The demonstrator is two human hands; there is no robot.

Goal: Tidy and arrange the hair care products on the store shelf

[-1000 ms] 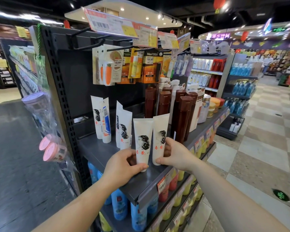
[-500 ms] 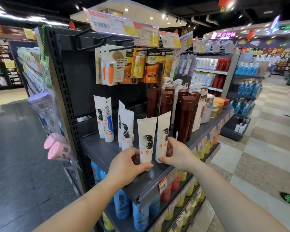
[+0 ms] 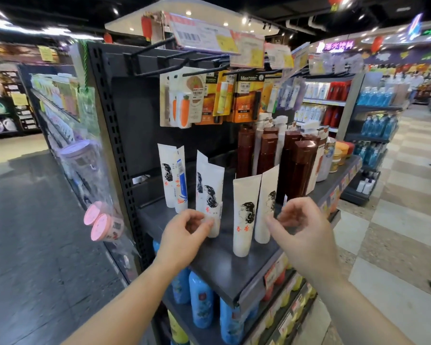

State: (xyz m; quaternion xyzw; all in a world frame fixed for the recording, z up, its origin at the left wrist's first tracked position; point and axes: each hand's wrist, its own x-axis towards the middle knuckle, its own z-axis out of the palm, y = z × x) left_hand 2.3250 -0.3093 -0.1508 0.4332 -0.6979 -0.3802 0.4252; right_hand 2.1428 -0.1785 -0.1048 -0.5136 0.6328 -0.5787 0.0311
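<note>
Tubes (image 3: pixel 244 215): front pair stands aligned; my left grip (image 3: pixel 184 227) pinches the middle tube (image 3: pixel 210 195), right grip (image 3: pixel 301 227) empty, loosely curled; rear tubes remain.

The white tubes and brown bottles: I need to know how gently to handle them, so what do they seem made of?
The white tubes look like soft matte plastic: flat crimped tops, printed faces, and they stand on their caps. The brown bottles look like rigid glossy plastic, with light streaks down their sides and squared flip caps. The shelf under them looks like dark painted metal, though that is less sure.
</note>
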